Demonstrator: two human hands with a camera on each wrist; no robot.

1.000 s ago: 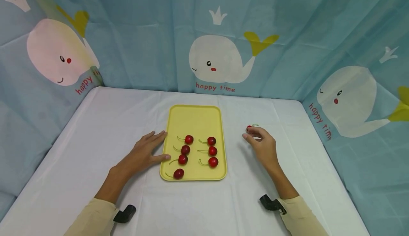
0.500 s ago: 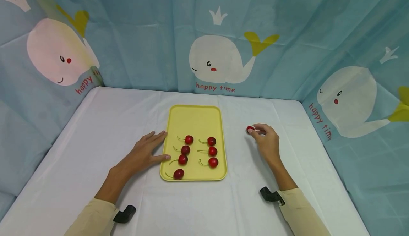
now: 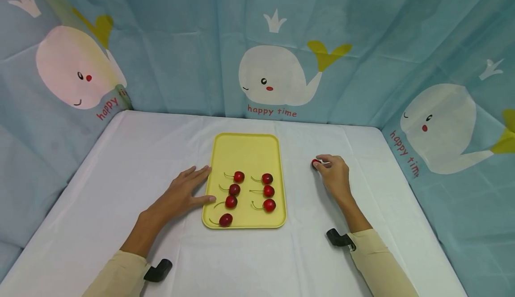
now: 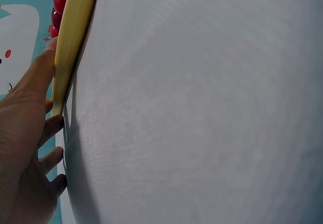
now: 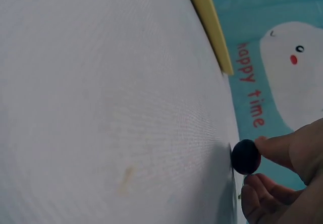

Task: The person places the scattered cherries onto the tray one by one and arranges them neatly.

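My left hand [image 3: 183, 189] rests at the left edge of a yellow tray [image 3: 246, 152], its thumb over the rim and its fingertips against the side. On the tray lie two columns of red cherries [image 3: 231, 202] with green stems. To the right of the tray, my right hand [image 3: 335, 174] pinches a cherry [image 3: 316, 163] between thumb and fingers, close to the tablecloth. In the right wrist view this cherry [image 5: 246, 157] looks dark and sits by the thumb tip. The fingers hide most of its stem.
A white tablecloth [image 3: 169, 140] covers the table. Behind it and along both sides hangs a blue curtain [image 3: 181, 64] printed with whales. Black camera mounts [image 3: 158, 270] sit at the sleeve cuffs.
My right hand has turned and shifted slightly, now pinching the cherry it was reaching around a second ago. The left hand and the tray have stayed put.
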